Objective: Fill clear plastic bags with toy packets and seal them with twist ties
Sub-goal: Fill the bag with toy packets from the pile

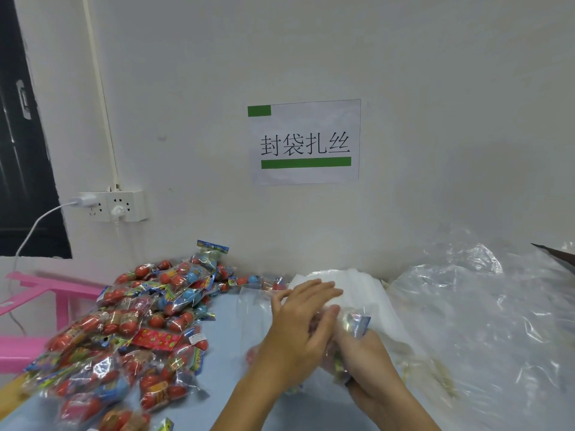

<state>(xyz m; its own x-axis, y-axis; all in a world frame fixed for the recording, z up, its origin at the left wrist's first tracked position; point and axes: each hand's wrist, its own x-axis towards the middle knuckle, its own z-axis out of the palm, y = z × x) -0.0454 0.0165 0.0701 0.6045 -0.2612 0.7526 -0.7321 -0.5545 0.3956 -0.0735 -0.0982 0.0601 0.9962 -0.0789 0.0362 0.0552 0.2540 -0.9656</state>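
A clear plastic bag (253, 309) lies on the pale blue table (224, 362) in front of me. My left hand (295, 328) holds the bag at its edge, its fingers reaching over the top. Just right of it, my right hand (367, 359) grips a bundle of toy packets (357, 326) with a blue header card, pressed against the left hand. How far the bundle sits inside the bag is hidden by my hands. A big heap of toy packets (149, 321) with red and blue balls covers the table's left side.
A stack of white flat bags (364, 290) lies behind my hands. Crumpled clear plastic sheeting (473, 312) fills the right. A pink plastic stool (40, 293) stands at the left, and a wall socket (115, 205) with a charger cable hangs above it.
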